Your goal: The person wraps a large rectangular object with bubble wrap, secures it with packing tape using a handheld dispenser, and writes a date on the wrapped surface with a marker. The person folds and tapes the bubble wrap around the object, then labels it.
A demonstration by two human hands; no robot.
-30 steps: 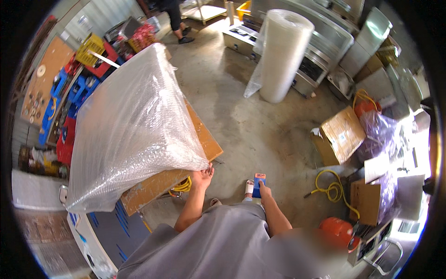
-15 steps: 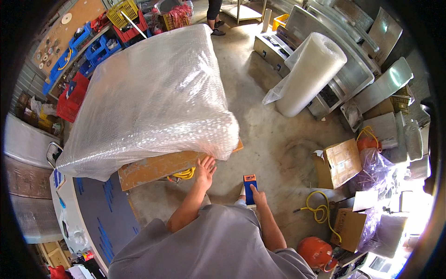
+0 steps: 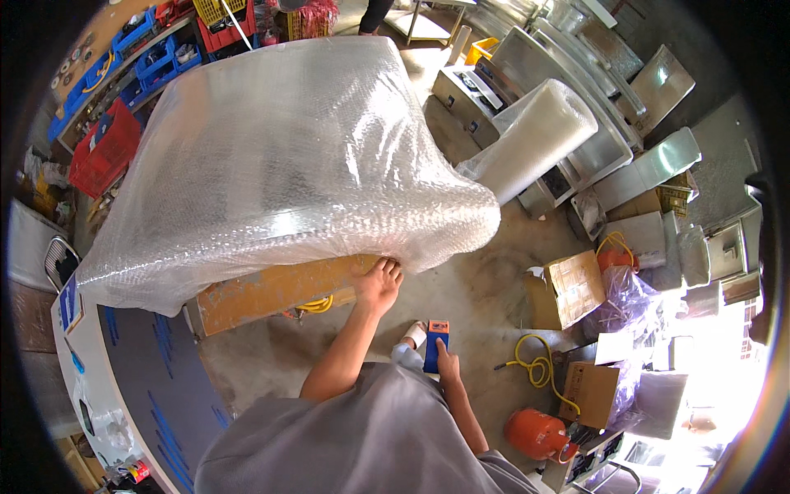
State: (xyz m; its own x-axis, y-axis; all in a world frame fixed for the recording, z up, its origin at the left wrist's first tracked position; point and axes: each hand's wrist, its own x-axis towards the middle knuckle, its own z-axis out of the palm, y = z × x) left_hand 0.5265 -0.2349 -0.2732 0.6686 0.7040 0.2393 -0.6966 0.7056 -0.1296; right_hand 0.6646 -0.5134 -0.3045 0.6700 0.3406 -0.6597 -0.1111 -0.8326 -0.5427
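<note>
A large flat-topped load draped in clear bubble wrap (image 3: 271,156) fills the left and middle. Its loose near corner billows out to the right. Below the wrap shows the long side of a worn brown board (image 3: 280,288). My left hand (image 3: 378,286) reaches up to the top edge of this board, where the wrap hangs; its fingers are stretched and slightly bent, the tips against the wrap's lower edge. My right hand (image 3: 448,364) is closed around a slim blue box-shaped thing with an orange end (image 3: 437,347), held low by my body; its exact kind is unclear.
Behind the billowing corner stands a thick bubble wrap roll (image 3: 543,136). To the right are an open carton (image 3: 568,288), a coiled yellow hose (image 3: 539,366) and an orange gas cylinder (image 3: 536,434). A grey-topped table (image 3: 156,379) is at left. Another person's leg (image 3: 375,15) shows at the far side.
The wrap's near corner has swung out to the right and now covers the roll's foot. My left hand has moved up against the wrap's edge. The view has shifted; my right hand keeps its hold.
</note>
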